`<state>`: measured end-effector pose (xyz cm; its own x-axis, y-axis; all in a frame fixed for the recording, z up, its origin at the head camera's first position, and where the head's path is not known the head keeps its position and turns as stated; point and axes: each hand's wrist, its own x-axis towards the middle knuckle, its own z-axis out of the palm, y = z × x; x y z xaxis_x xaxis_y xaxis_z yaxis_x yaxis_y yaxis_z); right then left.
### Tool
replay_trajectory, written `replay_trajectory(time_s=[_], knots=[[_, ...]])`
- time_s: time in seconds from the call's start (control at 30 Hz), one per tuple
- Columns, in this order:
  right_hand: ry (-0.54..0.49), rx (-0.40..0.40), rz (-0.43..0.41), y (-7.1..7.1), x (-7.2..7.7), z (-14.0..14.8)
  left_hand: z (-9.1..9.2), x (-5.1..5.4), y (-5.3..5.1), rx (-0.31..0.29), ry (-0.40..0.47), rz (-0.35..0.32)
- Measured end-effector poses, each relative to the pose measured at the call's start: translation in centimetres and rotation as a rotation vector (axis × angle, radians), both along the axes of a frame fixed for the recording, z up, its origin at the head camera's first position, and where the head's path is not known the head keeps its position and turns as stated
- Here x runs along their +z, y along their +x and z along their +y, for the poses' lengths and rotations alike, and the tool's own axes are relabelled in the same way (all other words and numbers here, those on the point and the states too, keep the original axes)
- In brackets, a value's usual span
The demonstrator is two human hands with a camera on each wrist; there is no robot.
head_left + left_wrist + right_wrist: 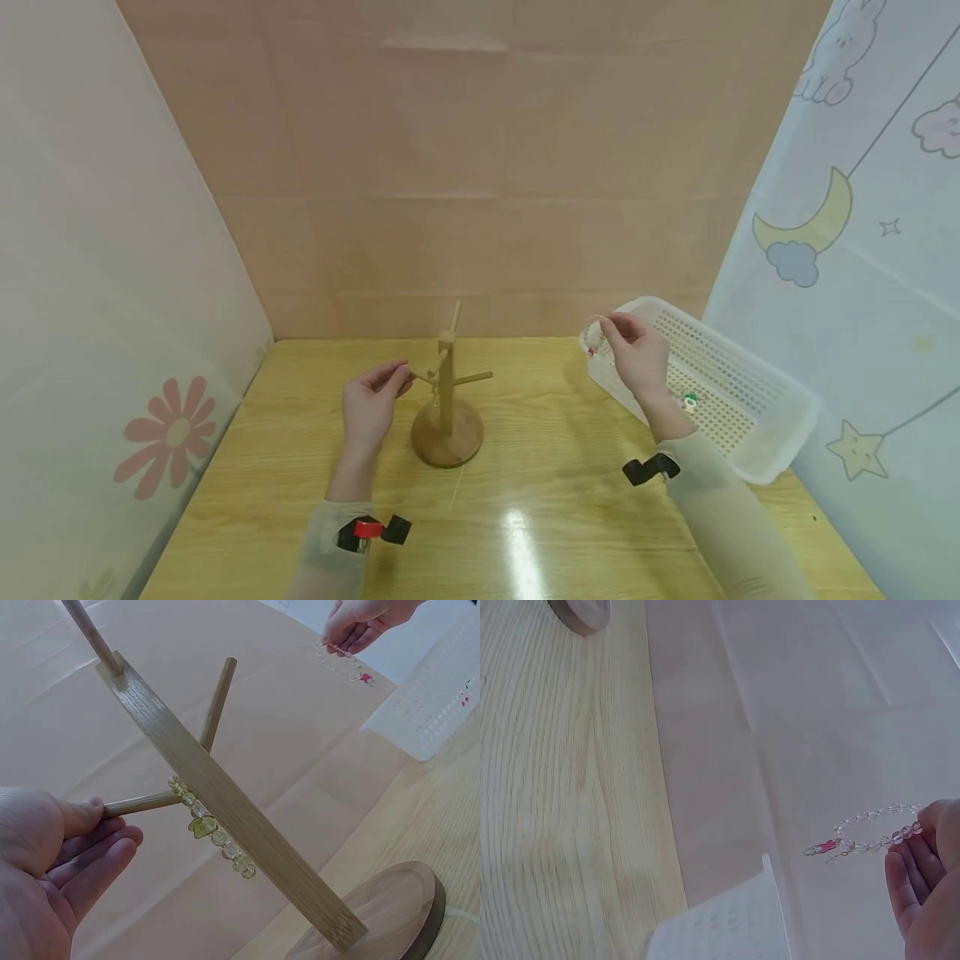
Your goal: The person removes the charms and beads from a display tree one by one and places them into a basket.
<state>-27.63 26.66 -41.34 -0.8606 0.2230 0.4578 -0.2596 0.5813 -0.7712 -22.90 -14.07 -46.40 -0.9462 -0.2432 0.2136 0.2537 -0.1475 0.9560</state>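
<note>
A wooden stand with several pegs on a round base stands left of centre. My left hand pinches the tip of one peg between thumb and finger. Round that peg, against the post, hangs a yellow-green bead bracelet with a green charm. Over the left end of the basket, my right hand pinches a clear pinkish bead bracelet between thumb and fingers. Its red-pink charm dangles at the far side of the loop.
A white perforated basket lies slanted on the right of the wooden table, with a few small items inside, one green and white. A plain backdrop rises behind the table, and patterned sheets flank both sides.
</note>
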Motion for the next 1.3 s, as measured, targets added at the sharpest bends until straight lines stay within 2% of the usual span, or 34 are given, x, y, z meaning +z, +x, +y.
replay_trajectory(time_s=[0.4, 0.6, 0.83, 0.93, 1.17, 1.3], knots=[[-0.034, -0.130, -0.087, 1.6, 0.1, 4.3, 0.0, 0.4, 0.5, 0.006, -0.007, -0.004], [-0.021, -0.165, -0.122, 2.8, -0.3, 6.4, 0.1, 0.7, 0.9, 0.006, -0.012, 0.004], [0.043, -0.153, -0.196, 3.5, -1.0, 8.4, 0.1, 0.8, 1.2, 0.016, -0.023, 0.001], [0.090, -0.148, -0.237, 3.4, -1.6, 9.1, 0.1, 0.8, 1.2, 0.012, -0.022, 0.005], [0.128, -0.083, -0.325, 3.3, -2.6, 10.1, 0.1, 0.7, 1.2, 0.004, -0.021, 0.003], [0.170, -0.060, -0.349, 3.1, -3.0, 10.2, 0.1, 0.7, 1.2, 0.001, -0.019, 0.005]])
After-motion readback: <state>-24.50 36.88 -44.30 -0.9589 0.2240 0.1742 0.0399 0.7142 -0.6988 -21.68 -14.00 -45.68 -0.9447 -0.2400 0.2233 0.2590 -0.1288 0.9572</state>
